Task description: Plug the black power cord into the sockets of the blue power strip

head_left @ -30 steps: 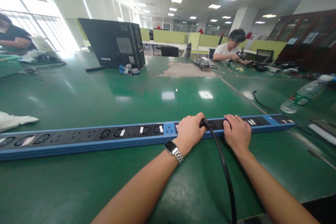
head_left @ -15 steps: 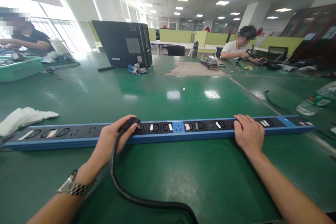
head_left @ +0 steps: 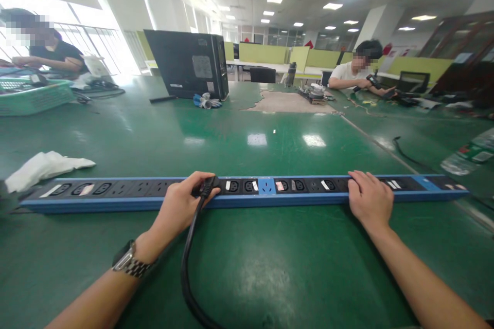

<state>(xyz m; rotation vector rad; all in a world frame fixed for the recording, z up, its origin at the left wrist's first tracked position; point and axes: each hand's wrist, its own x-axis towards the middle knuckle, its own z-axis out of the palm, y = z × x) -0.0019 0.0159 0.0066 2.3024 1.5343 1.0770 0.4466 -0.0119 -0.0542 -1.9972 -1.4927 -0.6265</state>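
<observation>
A long blue power strip [head_left: 123, 201] with black sockets lies across the green table [head_left: 247, 262] in front of me. My left hand [head_left: 181, 204] grips a black plug [head_left: 207, 185] and holds it on a socket near the strip's middle. Its thick black cable [head_left: 188, 272] curves down toward me. My right hand [head_left: 368, 196] lies flat with fingers spread on the strip's right part, pressing it down. A watch sits on my left wrist.
A white cloth [head_left: 44, 167] lies at the strip's left end. A black computer case [head_left: 189, 64] stands further back, gloves beside it. A plastic bottle [head_left: 466, 154] lies at right. A green basket [head_left: 33, 96] and two seated people are at the far edges.
My left hand pulled the plug from a socket beside my right hand and carried it left along the strip, then back right a little onto a middle socket. The right hand stayed put.
</observation>
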